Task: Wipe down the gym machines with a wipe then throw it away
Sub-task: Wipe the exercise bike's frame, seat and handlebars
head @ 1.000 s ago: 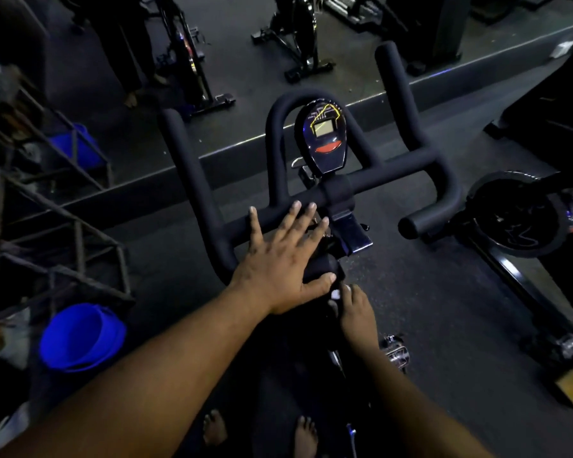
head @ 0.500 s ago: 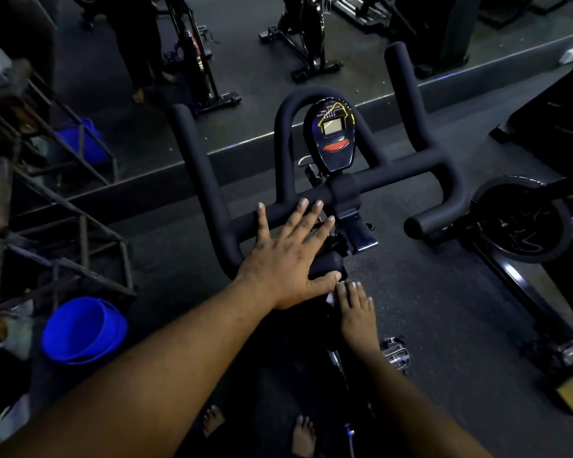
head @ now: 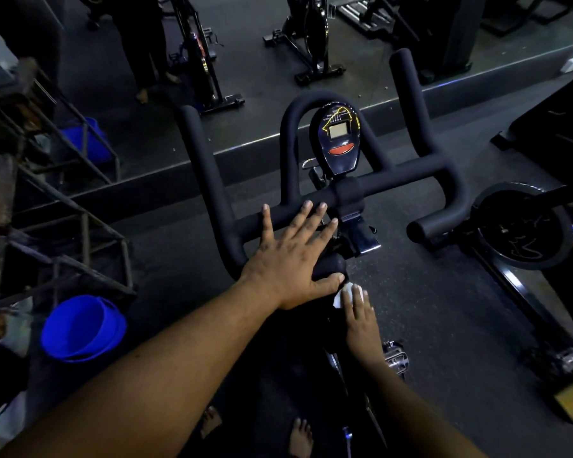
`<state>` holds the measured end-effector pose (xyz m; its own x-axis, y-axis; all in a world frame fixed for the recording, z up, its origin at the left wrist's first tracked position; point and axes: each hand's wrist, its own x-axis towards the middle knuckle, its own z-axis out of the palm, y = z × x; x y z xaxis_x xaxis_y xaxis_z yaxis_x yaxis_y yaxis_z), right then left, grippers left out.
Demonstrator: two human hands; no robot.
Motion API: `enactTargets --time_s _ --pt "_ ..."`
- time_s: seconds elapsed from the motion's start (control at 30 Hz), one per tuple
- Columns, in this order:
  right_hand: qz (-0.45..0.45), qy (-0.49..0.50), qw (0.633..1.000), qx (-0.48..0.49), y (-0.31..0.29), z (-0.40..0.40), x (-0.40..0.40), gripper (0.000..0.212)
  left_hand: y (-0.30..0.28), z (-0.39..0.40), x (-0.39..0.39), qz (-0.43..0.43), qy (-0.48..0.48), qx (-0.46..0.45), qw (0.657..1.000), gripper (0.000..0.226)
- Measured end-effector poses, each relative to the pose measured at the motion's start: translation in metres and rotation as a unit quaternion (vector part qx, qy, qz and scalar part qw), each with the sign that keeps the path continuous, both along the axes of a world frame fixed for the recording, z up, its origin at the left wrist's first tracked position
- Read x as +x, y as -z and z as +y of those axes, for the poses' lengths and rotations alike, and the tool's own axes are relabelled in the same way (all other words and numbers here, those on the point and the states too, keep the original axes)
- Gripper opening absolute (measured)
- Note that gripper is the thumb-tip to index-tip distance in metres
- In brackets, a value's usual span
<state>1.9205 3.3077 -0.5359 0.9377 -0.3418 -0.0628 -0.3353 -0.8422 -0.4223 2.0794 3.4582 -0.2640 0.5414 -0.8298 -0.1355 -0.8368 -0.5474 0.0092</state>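
Left hand [head: 291, 259] still flat on handlebar [head: 394, 183], fingers extended; right hand [head: 361, 322] pressing wipe [head: 339, 297], now more exposed, fingers straight.

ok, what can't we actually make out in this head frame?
- Wipe: only a white corner shows; right hand covers the rest.
- Frame under that hand: too dark to read.
- Console lettering: too small.
- Handlebar centre bar: partly under left hand.
- No bin identifiable; blue bucket contents unseen.
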Motion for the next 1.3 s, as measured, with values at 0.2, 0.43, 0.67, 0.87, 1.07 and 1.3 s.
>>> enactTargets --time_s 0.2,0.43,0.67,0.87,1.07,1.3 --pt "0.032 -0.075 0.996 -0.047 -0.007 -0.02 0.028 0.058 0.001 0.0 0.002 -0.001 0.0 0.0 1.0 0.097" --pt "-0.003 -0.108 0.994 -0.013 0.005 -0.004 -0.025 0.081 0.003 0.001 0.002 -0.008 0.002 -0.016 1.0 0.098" --pt "-0.008 0.028 0.997 0.069 -0.026 -0.002 -0.019 0.093 0.005 0.0 0.002 -0.005 0.005 -0.024 1.0 0.097" --pt "0.077 0.058 0.993 0.062 -0.047 0.007 -0.012 0.077 0.002 0.001 0.001 -0.006 -0.002 -0.033 0.999 0.098" --pt "-0.012 0.079 0.991 0.111 -0.123 0.017 -0.043 0.069 -0.005 0.006 -0.003 -0.008 -0.011 -0.046 0.999 0.097" --pt "-0.307 0.076 0.943 0.107 -0.236 0.038 -0.035 0.041 -0.005 0.032 0.003 -0.013 -0.05 -0.064 0.997 0.096"
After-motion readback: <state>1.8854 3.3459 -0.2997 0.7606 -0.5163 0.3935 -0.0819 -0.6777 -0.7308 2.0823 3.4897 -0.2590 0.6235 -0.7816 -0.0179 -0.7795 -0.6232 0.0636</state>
